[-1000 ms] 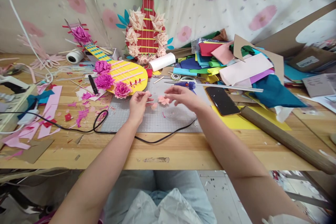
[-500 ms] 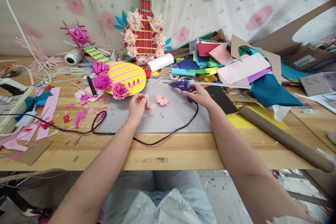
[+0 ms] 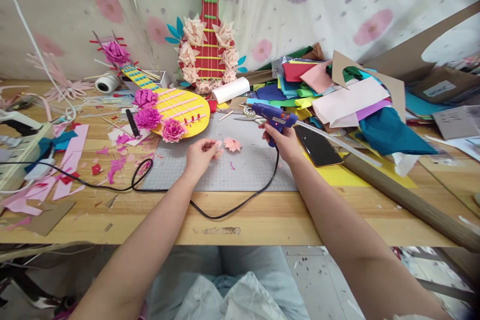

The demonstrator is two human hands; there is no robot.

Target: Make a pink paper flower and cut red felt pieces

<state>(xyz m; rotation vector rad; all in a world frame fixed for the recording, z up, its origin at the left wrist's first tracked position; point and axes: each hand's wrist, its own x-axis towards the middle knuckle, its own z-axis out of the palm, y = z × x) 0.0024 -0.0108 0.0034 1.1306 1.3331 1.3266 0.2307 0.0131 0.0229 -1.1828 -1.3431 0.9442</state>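
Note:
My right hand (image 3: 284, 140) grips a blue glue gun (image 3: 274, 117), lifted off the grey cutting mat (image 3: 240, 170) with its nozzle pointing left; its black cord (image 3: 210, 212) loops down over the table edge. My left hand (image 3: 200, 154) pinches a small pink paper petal (image 3: 218, 152) just above the mat. A pink paper flower (image 3: 232, 144) lies on the mat between my hands.
A yellow paper guitar (image 3: 176, 107) with magenta flowers lies left of the mat; a red one (image 3: 207, 45) leans on the wall. Coloured paper sheets (image 3: 337, 95), a black phone (image 3: 317, 145) and a brown tube (image 3: 408, 202) fill the right. Pink scraps (image 3: 67, 160) litter the left.
My right hand left the pink flower, took hold of the glue gun at the back of the mat and raised it. My left hand stayed, holding the petal.

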